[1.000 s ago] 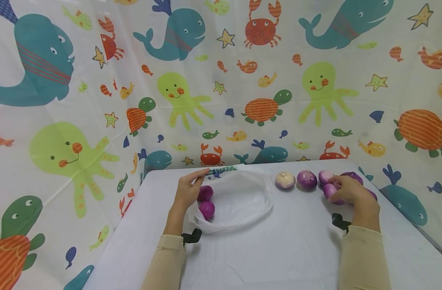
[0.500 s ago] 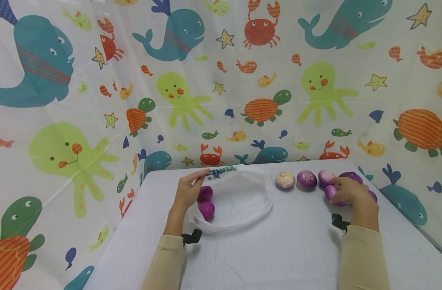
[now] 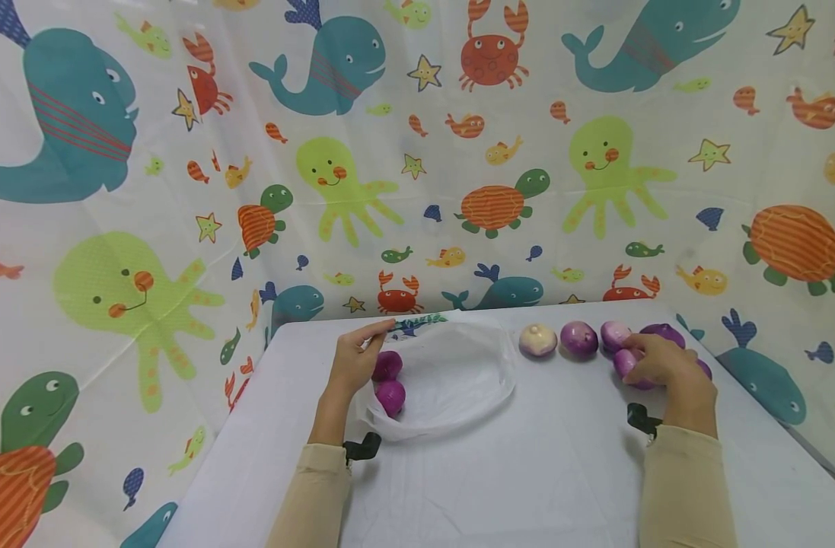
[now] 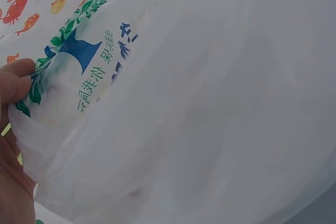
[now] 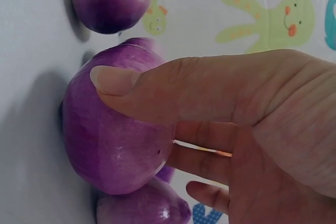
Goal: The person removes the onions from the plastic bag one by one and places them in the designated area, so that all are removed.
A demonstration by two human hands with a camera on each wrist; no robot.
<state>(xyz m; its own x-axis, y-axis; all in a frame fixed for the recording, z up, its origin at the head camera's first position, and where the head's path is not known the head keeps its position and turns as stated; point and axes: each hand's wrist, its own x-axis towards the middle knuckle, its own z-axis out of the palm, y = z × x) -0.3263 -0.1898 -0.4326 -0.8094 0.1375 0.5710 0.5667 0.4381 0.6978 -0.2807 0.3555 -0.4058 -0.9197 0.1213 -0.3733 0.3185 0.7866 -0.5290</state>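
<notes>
On the left of the head view, my left hand (image 3: 354, 361) pinches the rim of a white translucent plastic bag (image 3: 451, 388) between thumb and fingers; the bag's green and blue print (image 4: 79, 51) shows in the left wrist view. Two purple onions (image 3: 391, 397) lie inside the bag by that hand. At the right, my right hand (image 3: 667, 369) grips a purple onion (image 5: 115, 145), the thumb (image 5: 118, 80) across its near side and the fingers partly hidden behind it. Other onions touch or lie close around it, some partly covered by the hand.
Back along the table (image 3: 499, 479) stand a pale peeled onion (image 3: 538, 340), a purple onion (image 3: 579, 339) and another purple onion (image 3: 615, 335). Behind the right hand sits a darker onion (image 3: 666, 332). A sea-animal curtain (image 3: 417, 190) hangs at the table's back and left.
Over the last second my right hand and its onion have shifted very slightly to the right. The left hand and the bag look the same.
</notes>
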